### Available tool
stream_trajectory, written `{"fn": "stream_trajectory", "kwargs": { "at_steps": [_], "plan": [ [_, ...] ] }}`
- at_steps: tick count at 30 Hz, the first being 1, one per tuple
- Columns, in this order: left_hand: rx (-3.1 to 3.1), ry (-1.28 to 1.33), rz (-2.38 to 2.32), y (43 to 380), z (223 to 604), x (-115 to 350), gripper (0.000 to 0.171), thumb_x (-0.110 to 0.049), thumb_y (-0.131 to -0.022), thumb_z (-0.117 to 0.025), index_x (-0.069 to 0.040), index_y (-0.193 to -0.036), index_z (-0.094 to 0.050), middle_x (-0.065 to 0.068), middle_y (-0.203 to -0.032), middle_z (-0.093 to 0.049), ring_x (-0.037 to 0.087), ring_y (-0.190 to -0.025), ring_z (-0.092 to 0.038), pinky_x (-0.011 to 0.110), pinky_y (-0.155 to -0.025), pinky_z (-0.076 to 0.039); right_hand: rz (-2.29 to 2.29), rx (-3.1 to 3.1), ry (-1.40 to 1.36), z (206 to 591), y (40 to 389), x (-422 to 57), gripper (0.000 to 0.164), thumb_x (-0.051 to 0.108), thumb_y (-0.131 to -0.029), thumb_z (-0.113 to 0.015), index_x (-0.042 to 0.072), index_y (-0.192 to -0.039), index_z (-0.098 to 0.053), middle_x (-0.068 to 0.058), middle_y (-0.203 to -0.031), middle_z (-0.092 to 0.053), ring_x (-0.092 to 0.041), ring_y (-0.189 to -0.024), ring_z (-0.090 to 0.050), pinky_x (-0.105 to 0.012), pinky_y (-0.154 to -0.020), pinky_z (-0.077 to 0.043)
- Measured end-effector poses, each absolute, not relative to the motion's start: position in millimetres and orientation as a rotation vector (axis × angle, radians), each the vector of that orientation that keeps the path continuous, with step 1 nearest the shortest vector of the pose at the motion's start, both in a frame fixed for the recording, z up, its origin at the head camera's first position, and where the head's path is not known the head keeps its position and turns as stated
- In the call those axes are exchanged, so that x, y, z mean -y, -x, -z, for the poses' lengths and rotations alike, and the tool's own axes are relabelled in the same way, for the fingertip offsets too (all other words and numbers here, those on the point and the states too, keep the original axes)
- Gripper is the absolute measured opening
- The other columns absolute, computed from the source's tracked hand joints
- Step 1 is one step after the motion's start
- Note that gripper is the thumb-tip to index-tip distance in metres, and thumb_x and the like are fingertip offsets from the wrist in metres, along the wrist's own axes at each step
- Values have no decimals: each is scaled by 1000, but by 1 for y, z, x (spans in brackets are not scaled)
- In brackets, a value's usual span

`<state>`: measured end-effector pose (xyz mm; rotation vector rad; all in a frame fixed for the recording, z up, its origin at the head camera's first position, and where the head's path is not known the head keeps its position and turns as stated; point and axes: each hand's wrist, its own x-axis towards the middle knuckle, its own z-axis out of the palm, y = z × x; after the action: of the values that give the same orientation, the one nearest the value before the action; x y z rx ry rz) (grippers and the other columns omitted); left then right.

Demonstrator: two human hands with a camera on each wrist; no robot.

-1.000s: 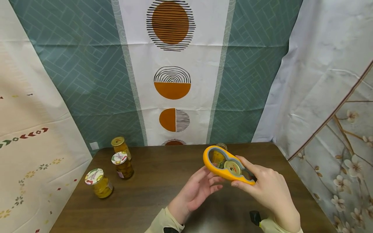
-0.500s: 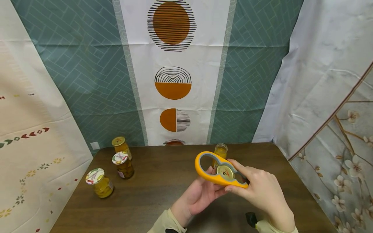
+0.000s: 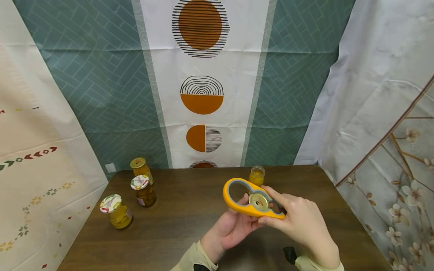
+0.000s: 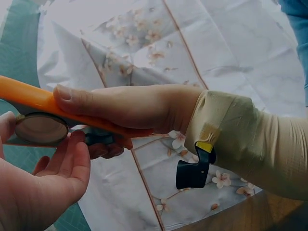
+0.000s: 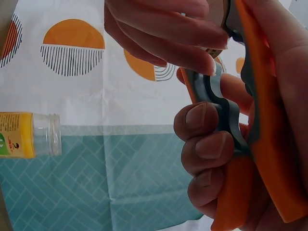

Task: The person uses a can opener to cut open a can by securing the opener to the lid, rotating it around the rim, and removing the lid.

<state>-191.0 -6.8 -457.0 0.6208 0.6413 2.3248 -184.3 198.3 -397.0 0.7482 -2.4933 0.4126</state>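
My right hand (image 3: 301, 218) grips the handle end of an orange-and-grey jar opener (image 3: 251, 210), raised above the table. A gold jar lid (image 3: 259, 202) sits within one of the opener's rounded openings. From below, my left hand (image 3: 232, 229) reaches to the lid, its thumb and fingertips on opposite edges. The lid's underside (image 4: 42, 130) shows in the left wrist view, between that thumb and the fingers. Behind the hands stands a lidless glass jar (image 3: 257, 175) with yellow contents; the right wrist view shows its bare glass neck (image 5: 54, 134).
On the left of the brown table (image 3: 183, 210) stand a gold-lidded jar (image 3: 142, 169), a dark jar with a patterned lid (image 3: 145, 192) and a yellow one with a similar lid (image 3: 118, 214). Patterned cloth (image 3: 285, 94) hangs behind the table.
The opener and lid have moved left and slightly down with my right hand. My left fingers have come onto the lid. The lidless jar behind is now more exposed.
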Motion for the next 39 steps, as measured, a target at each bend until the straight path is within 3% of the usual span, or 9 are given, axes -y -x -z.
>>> {"fn": "stream_trajectory", "kwargs": {
  "at_steps": [13,21,32,39],
  "plan": [
    [-570,-620,-2328,190,457,6,59,-47,-106,-40,-5,-147,-39,11,-134,-58,19,-117,-54,23,-95,-46,-407,2475,-766,397,185,-197,81,77,-67,-69,38,-137,-57,21,-68,-42,-2,-51,-35,-25,-44,-33],
    [-567,-634,-2299,190,457,6,58,-48,-106,-38,-6,-146,-42,10,-132,-60,21,-123,-52,33,-107,-40,-402,2465,-780,396,185,-198,81,76,-68,-70,39,-138,-56,22,-68,-40,-2,-53,-36,-26,-45,-34],
    [-625,-563,-2251,188,461,9,54,-54,-105,-37,-12,-135,-55,-1,-121,-66,12,-99,-59,29,-97,-44,-406,2413,-828,401,186,-199,82,74,-67,-72,38,-139,-55,24,-67,-35,3,-54,-34,-21,-45,-32],
    [-600,-551,-2251,186,463,10,57,-53,-104,-41,-9,-140,-50,0,-128,-62,12,-101,-58,28,-96,-44,-410,2429,-835,403,183,-198,82,73,-67,-72,40,-140,-53,24,-67,-35,4,-55,-35,-20,-46,-32]
  ]
}}
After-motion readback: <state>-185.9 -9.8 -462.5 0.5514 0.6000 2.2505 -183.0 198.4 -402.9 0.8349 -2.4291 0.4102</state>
